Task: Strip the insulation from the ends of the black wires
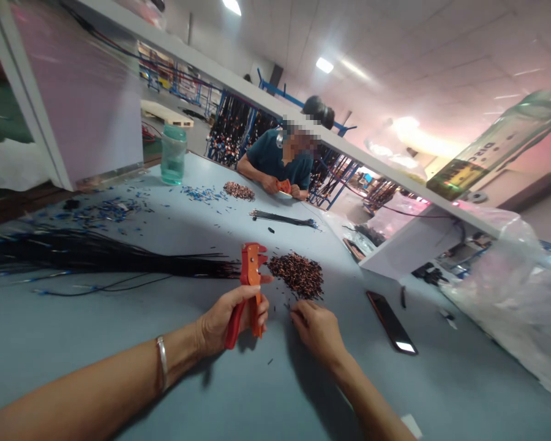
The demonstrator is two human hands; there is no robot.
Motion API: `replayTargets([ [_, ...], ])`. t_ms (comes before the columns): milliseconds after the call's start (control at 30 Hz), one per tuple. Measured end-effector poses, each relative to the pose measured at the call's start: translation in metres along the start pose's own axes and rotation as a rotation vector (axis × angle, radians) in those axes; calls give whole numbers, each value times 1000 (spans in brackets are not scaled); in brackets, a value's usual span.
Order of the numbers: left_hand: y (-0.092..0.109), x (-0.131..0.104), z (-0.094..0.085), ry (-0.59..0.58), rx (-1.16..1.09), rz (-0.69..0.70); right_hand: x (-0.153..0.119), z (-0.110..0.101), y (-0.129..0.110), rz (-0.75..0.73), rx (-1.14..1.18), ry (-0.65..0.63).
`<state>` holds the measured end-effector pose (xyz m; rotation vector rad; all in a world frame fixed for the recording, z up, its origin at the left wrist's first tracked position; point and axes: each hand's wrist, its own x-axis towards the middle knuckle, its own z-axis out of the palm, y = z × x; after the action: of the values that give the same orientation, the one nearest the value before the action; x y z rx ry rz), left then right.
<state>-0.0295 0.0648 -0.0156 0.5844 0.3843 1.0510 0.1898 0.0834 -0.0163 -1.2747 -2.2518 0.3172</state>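
Note:
My left hand [232, 312] is wrapped round a red and orange wire stripper [252, 269], held upright with its jaws at the top. A bundle of black wires [133, 260] lies to the left, its stripped ends close to the tool. Right of the tool is a pile of small copper and black wire offcuts [298, 274]. At the near edge of this pile, my right hand [319, 331] rests low over the table with fingers curled and pressed together. Whatever its fingertips may hold is hidden.
A co-worker [280, 153] sits across the table [202, 380], holding another orange tool. A phone [392, 323] lies at right, beside plastic bags [500, 306]. Blue-tipped bits [114, 208] and a green cup [173, 154] stand at back left. A white shelf bar [275, 101] crosses above.

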Motion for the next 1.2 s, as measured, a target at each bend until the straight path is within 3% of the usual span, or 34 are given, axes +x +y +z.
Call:
replayTargets([
  [133, -4, -4, 2, -54, 107, -51, 3, -9, 15, 92, 84, 107],
  [367, -6, -10, 3, -178, 227, -189, -8, -10, 3, 142, 230, 226],
  [600, -9, -13, 2, -312, 180, -395, -17, -23, -13, -63, 206, 421],
  [733, -9, -13, 2, -313, 214, -420, -19, -26, -18, -113, 140, 436],
  [967, -11, -13, 2, -294, 216, -434, -24, -20, -15, -13, 74, 423],
  [1200, -9, -13, 4, -287, 208, -461, -25, -22, -15, -22, 34, 426],
])
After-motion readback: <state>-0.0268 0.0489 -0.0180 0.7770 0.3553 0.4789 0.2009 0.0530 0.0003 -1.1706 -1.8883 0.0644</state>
